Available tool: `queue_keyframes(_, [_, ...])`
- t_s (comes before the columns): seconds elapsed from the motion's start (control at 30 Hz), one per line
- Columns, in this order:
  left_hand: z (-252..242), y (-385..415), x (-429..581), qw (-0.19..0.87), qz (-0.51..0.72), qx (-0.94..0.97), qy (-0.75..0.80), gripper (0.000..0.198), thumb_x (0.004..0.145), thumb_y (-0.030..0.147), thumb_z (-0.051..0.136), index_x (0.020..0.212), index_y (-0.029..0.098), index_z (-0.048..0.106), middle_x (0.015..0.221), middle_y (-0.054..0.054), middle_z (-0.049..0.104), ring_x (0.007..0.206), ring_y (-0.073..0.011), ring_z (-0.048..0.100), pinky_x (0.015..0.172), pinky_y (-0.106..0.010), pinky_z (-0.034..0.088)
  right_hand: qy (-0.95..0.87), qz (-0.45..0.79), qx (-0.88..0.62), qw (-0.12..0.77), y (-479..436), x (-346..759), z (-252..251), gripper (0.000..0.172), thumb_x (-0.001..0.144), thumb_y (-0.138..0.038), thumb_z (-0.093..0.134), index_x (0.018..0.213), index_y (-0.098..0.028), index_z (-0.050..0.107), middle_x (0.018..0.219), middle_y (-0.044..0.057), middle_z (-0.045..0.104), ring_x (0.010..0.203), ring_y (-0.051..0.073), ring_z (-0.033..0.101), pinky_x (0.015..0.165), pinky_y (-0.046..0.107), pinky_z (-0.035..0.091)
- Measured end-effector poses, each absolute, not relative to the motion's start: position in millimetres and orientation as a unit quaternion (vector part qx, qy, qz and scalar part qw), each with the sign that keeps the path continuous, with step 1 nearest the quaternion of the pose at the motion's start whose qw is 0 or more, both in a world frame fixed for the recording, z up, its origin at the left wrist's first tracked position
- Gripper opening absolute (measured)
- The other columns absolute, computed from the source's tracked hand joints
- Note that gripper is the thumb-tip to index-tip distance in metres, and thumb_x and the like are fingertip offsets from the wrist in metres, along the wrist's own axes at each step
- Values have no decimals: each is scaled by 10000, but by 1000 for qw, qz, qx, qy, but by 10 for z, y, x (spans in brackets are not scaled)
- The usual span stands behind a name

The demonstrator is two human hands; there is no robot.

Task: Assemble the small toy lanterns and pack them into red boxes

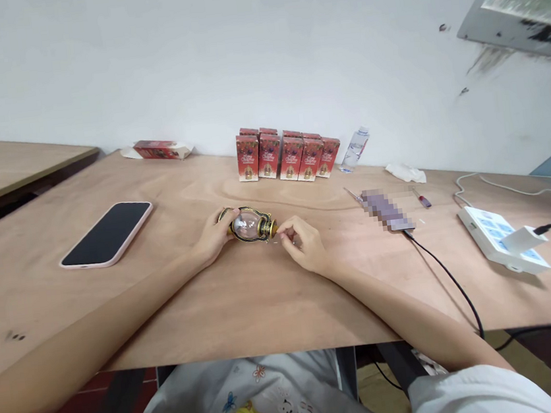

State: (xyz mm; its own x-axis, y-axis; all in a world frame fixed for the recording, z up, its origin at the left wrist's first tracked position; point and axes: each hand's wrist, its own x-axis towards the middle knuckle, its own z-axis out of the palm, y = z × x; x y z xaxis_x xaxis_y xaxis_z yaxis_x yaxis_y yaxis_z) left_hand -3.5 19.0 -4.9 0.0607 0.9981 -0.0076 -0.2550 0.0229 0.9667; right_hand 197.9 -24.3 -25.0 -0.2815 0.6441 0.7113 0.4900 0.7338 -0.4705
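A small bronze-coloured lantern (249, 225) with a clear rounded globe lies on its side just above the wooden table. My left hand (216, 238) is closed around its left end, with the thumb and fingers on the metal frame. At the other end, my right hand (304, 243) pinches with thumb and forefinger right beside the lantern's yellowish tip. What those fingertips hold is too small to make out.
Several red printed boxes (291, 158) stand against the wall beside a plastic bottle (355, 149). An opened red box (162, 149) lies further left. Phones lie at left (108, 235) and right, near a screwdriver (423, 199) and a white power strip (500, 237) with cables.
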Motion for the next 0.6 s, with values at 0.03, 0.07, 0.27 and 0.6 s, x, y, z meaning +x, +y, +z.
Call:
queue_keyframes(0.03, [-55, 195, -37, 579, 542, 442, 419, 410, 554, 430, 753, 790, 140, 584, 796, 2, 590, 718, -135, 552, 603, -250, 510, -790, 90, -360, 488, -246, 1977, -246, 82, 861, -189, 466, 865, -207, 546, 761, 14, 591, 628, 120, 543, 609, 259, 465])
queue_keyframes(0.07, [-61, 201, -40, 580, 543, 442, 417, 411, 555, 428, 754, 794, 138, 586, 804, -2, 591, 721, -136, 553, 604, -252, 513, -781, 104, -365, 495, -248, 1976, -243, 67, 860, -203, 479, 854, -207, 545, 745, 10, 593, 629, 120, 550, 610, 260, 468])
queue_keyframes(0.27, [-76, 221, -53, 581, 545, 439, 415, 390, 577, 417, 745, 792, 131, 591, 796, -9, 594, 710, -139, 559, 603, -261, 517, -701, 311, -377, 519, -227, 1983, -222, 190, 855, -402, 564, 857, -218, 517, 688, -10, 627, 578, 116, 588, 568, 268, 484])
queue_keyframes(0.6, [-93, 239, -53, 572, 559, 435, 413, 376, 592, 411, 727, 807, 133, 595, 837, -16, 604, 752, -149, 567, 614, -265, 519, -637, 409, -394, 521, -143, 1995, -283, 274, 817, -476, 604, 869, -223, 511, 610, -51, 597, 496, 95, 541, 519, 245, 454])
